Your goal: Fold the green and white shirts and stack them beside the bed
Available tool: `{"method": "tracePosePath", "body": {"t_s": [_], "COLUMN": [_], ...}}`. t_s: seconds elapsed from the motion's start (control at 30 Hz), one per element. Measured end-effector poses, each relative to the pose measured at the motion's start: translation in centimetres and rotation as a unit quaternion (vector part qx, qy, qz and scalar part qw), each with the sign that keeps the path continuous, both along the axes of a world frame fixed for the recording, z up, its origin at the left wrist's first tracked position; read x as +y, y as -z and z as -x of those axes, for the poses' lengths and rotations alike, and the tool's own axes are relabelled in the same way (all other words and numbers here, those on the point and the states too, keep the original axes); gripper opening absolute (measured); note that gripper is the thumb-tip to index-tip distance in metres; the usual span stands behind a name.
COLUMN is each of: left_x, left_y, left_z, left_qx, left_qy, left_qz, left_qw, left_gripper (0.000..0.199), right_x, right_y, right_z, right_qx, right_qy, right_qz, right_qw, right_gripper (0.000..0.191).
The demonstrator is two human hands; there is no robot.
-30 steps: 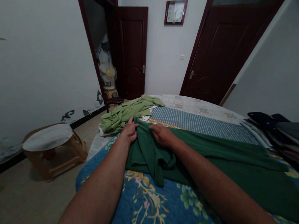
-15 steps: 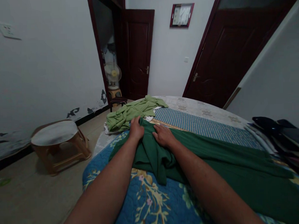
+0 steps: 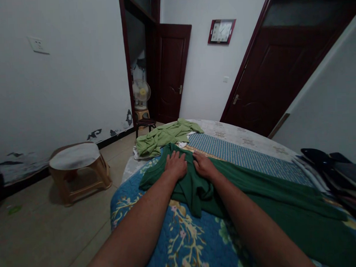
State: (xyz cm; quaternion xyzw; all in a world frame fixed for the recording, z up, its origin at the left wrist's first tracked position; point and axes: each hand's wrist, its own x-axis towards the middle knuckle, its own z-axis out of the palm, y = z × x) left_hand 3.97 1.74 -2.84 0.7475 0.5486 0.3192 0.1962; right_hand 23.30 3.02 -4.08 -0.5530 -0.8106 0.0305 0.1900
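Dark-green garment (image 3: 265,188) lies over the blue floral quilt (image 3: 183,245) on the counter (image 3: 249,136), long axis running ten to four o'clock, left hand (image 3: 176,165) spread flat near its ten-o'clock end, right hand (image 3: 205,165), grip impossible to tell, nearer the four-o'clock length.

Hands (image 3: 176,166) (both) — on green cloth (image 3: 274,188)

Toward the far left edge of the round table (image 3: 245,131) before you lies a crumpled light-green cloth garment (image 3: 169,137); toward its right edge you have a stack of dark and pale folded clothes (image 3: 334,174). On the floor past the left edge stands a tan plastic stool (image 3: 78,155). Beyond the far edge you face a red-framed rectangular wall clock (image 3: 221,31).
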Motion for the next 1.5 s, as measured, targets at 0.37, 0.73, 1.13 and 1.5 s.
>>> {"method": "tracePosePath", "body": {"t_s": [0.37,0.73,1.13,1.5], "left_x": [2.1,2.9,4.8,-5.6], "left_y": [0.2,-0.1,-0.8,-3.9], "left_z": [0.1,0.2,0.8,-8.3], "left_qx": [0.013,0.310,0.285,0.279], "left_qy": [-0.026,-0.028,0.043,0.270], "left_qz": [0.050,0.022,-0.106,-0.138], "left_qw": [0.998,0.950,0.952,0.911], "left_gripper": [0.063,0.076,0.062,0.047], "right_x": [-7.9,-16.1,-22.6,-22.5], "right_y": [-1.1,-1.1,-2.2,-3.2], "right_z": [-10.8,-30.1,-38.0,-37.0], "right_qx": [-0.059,-0.083,0.055,0.055], "right_qy": [0.109,0.428,0.647,0.644], "right_qz": [0.043,0.039,-0.002,0.007], "right_qw": [0.991,0.899,0.760,0.763], "right_gripper": [0.059,0.053,0.049,0.046]}}
